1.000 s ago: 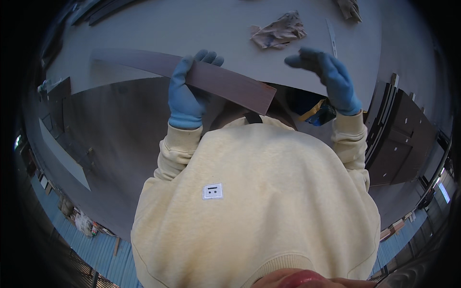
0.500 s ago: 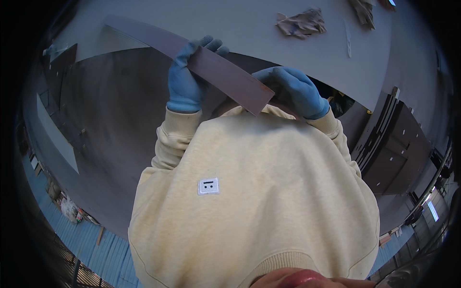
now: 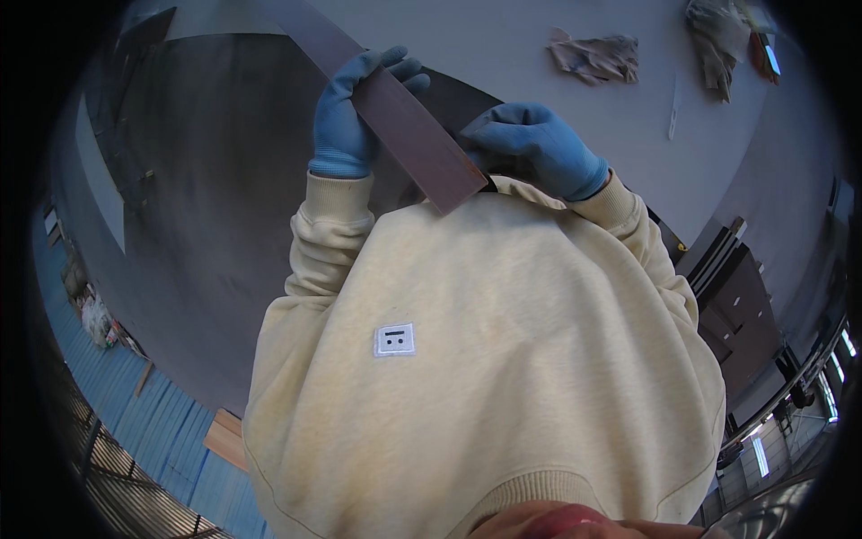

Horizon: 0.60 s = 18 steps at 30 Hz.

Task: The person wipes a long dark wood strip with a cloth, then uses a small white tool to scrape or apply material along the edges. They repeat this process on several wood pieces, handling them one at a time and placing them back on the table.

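Observation:
A long, narrow brownish-grey board (image 3: 417,135) slants from the upper left down to the front of my cream sweatshirt. My left hand (image 3: 343,121), in a blue work glove, is closed round its middle, with fingertips showing past the far edge. Right of the board's near end is my right hand (image 3: 537,148), gloved in the same blue. Its fingers are bent and pressed together close to the board's right edge. What they hold, if anything, is hidden from sight.
A pale grey table surface (image 3: 503,45) lies beyond my hands. On it are a crumpled tan cloth or glove (image 3: 594,58), another crumpled one (image 3: 716,45) and a thin white strip (image 3: 673,108). Dark panels (image 3: 736,305) stand at the right.
The board has turned steeper, its far end rising toward the top edge and its near end shifting left. My right hand has moved slightly up and left, its fingers drawn closer together.

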### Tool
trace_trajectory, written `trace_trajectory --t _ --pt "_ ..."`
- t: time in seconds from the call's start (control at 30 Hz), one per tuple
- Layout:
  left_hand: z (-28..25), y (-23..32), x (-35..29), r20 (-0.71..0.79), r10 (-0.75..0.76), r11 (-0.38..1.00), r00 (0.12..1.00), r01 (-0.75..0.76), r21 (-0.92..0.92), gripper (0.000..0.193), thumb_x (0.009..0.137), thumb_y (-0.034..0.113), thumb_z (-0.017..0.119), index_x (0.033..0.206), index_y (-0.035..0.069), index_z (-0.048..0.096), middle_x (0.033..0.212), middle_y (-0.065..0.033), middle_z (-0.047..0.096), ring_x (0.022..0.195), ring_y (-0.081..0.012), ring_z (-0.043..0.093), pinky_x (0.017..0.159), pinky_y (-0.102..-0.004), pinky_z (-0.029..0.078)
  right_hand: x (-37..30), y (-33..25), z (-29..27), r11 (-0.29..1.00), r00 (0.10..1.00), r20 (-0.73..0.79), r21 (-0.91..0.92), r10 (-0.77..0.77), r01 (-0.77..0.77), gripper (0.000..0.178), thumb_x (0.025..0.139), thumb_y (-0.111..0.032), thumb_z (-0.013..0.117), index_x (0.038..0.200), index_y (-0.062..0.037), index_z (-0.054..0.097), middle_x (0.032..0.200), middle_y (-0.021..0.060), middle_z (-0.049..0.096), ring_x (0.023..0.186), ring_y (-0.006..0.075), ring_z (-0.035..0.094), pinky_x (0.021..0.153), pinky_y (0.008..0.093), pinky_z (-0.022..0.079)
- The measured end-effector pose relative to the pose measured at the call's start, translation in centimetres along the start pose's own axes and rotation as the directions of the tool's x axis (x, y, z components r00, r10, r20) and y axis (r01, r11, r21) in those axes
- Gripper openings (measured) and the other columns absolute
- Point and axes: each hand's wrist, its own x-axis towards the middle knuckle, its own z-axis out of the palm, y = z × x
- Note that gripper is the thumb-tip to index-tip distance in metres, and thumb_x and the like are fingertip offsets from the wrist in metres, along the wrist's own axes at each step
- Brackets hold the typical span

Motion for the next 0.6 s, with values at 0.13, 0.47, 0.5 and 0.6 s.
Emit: trace_trajectory --t 0.13,0.47,0.5,0.6 --pt "-0.8 -0.2 -0.2 -0.006 -0.003 1.0 1.0 0.003 -0.025 0.044 0.097 0.025 0.067 0.127 -0.007 0.064 0.119 -0.0235 0.072 0.102 -0.0397 0.075 0.092 -0.0462 0.063 1.0 -0.3 0.6 0.993 0.998 -0.003 -0.098 0.066 -0.066 0.027 0.099 -0.023 0.07 0.109 0.0016 0.076 0.1 0.0114 0.077 0.089 0.0177 0.074 0.086 0.0308 0.061" --pt "-1.0 0.6 -0.6 0.054 -0.049 0.989 0.997 0.056 -0.137 0.047 0.099 0.029 0.066 0.133 -0.004 0.062 0.127 -0.0202 0.071 0.107 -0.0349 0.074 0.091 -0.0443 0.063 2.1 -0.1 -3.2 0.916 0.962 -0.214 -0.394 -0.172 0.076 0.029 0.098 -0.026 0.072 0.11 0.0001 0.077 0.102 0.0105 0.079 0.088 0.0188 0.074 0.084 0.0325 0.06" --pt "-0.7 0.9 -0.9 0.029 -0.068 0.989 0.997 0.072 -0.13 0.049 0.099 0.029 0.065 0.135 -0.004 0.061 0.128 -0.0202 0.07 0.109 -0.0341 0.074 0.092 -0.0442 0.063 2.6 0.0 -4.9 0.798 0.914 -0.28 -0.599 -0.293 0.072 0.025 0.099 -0.023 0.071 0.111 -0.0011 0.078 0.104 0.0098 0.079 0.089 0.0185 0.074 0.084 0.0324 0.059" --pt "0.8 0.8 -2.1 0.065 0.113 0.974 0.991 -0.098 -0.203 0.054 0.101 0.034 0.064 0.139 -0.003 0.058 0.134 -0.0196 0.068 0.116 -0.0317 0.071 0.1 -0.0441 0.06 4.7 0.3 -11.4 0.339 0.692 -0.31 -0.935 -0.652 -0.1 0.019 0.098 -0.022 0.073 0.109 -0.0092 0.081 0.108 0.0092 0.08 0.092 0.0197 0.075 0.084 0.0329 0.058"
